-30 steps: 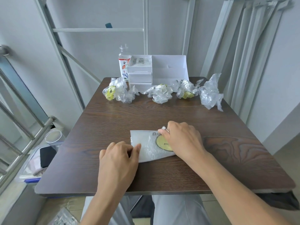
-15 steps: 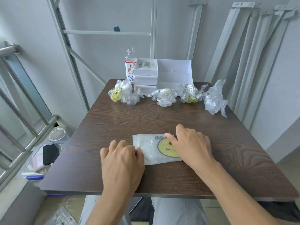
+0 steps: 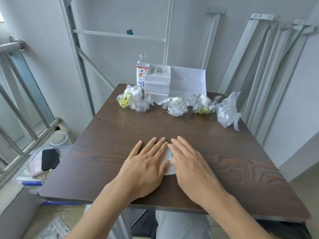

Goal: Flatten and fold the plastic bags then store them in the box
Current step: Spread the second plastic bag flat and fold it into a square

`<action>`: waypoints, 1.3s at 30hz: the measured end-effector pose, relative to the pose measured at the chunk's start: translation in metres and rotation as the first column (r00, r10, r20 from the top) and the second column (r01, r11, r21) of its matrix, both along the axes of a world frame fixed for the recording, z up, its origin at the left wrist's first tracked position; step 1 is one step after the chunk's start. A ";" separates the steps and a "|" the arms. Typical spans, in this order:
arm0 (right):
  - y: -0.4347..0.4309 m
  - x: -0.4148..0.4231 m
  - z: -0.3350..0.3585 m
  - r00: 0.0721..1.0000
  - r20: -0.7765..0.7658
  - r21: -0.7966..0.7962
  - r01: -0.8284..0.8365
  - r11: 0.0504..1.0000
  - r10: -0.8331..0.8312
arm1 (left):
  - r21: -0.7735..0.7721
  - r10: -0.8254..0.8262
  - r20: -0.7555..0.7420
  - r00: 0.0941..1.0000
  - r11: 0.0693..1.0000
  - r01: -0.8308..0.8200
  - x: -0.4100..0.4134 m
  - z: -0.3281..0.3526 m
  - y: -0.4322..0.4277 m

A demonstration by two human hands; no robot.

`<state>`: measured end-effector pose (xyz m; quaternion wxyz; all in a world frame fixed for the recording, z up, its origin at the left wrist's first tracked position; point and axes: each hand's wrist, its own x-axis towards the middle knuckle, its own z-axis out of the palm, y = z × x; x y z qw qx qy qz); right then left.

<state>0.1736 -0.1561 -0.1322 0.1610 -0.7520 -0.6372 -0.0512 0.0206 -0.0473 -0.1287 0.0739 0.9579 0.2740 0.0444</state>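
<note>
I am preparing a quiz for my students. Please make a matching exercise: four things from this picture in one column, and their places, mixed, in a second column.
Things:
1 folded bag
2 bottle
3 jar
4 box

Places:
A off the table, lower left
B under the left hand and right hand
C far table edge, behind the crumpled bags
D behind the box, left end

Pairs: 1-B, 2-D, 3-A, 4-C

L hand & R hand side by side, palms down, fingers straight, nearly touching.
</note>
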 end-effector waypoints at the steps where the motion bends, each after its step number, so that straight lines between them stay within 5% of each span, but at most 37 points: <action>1: -0.002 -0.001 -0.004 0.999 -0.038 -0.068 -0.015 0.998 0.013 | 0.010 -0.003 -0.003 1.000 1.000 0.003 0.000 0.000 0.000; 16: -0.020 0.046 0.021 0.990 -0.068 -0.391 -0.142 0.909 0.126 | 0.021 -0.084 -0.073 0.994 0.996 0.085 -0.028 0.003 0.033; 23: -0.002 0.067 0.019 0.937 -0.187 -0.266 -0.336 0.903 0.294 | 0.040 -0.297 0.102 0.949 0.955 0.295 -0.044 0.020 0.016; 29: 0.008 0.055 0.021 0.919 0.158 -0.001 -0.367 0.930 0.362 | 0.368 -0.290 0.028 0.957 0.893 0.260 -0.029 0.030 0.006; 35: -0.004 0.029 0.032 0.939 0.048 -0.046 -0.337 0.940 0.339 | 0.491 -0.296 -0.041 0.954 0.826 0.277 -0.013 0.031 0.002; 39: -0.007 0.024 0.030 0.956 -0.068 0.007 -0.287 0.958 0.286 | 0.451 -0.243 0.121 0.962 0.877 0.165 -0.010 0.033 0.001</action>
